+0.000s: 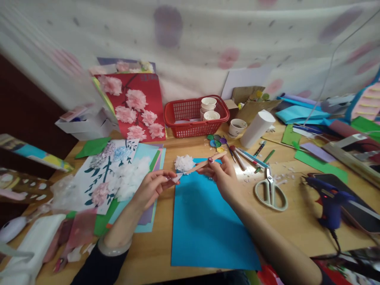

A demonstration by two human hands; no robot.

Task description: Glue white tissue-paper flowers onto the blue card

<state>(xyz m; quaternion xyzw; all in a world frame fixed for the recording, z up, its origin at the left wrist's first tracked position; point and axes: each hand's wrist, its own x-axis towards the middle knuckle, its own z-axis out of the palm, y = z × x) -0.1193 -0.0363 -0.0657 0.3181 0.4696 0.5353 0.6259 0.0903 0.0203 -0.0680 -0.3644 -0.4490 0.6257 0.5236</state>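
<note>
My left hand point(154, 186) pinches a small piece of white paper point(177, 177) above the left edge of a blue sheet point(208, 229). In my right hand point(218, 172) is a thin wooden stick point(204, 161), held between thumb and fingers, its tip pointing left toward the white piece. Just behind the two hands, a ruffled white paper flower point(184, 163) sits at the top left corner of the blue sheet. Part of the sheet's top edge is hidden by my right hand.
Scissors point(270, 190) and a glue gun point(329, 202) lie to the right. Behind stand a red basket point(192, 130), a paper cup point(237, 127) and a white roll point(257, 130). Papers and white tissue point(130, 176) lie left, below a red flower picture point(118, 128).
</note>
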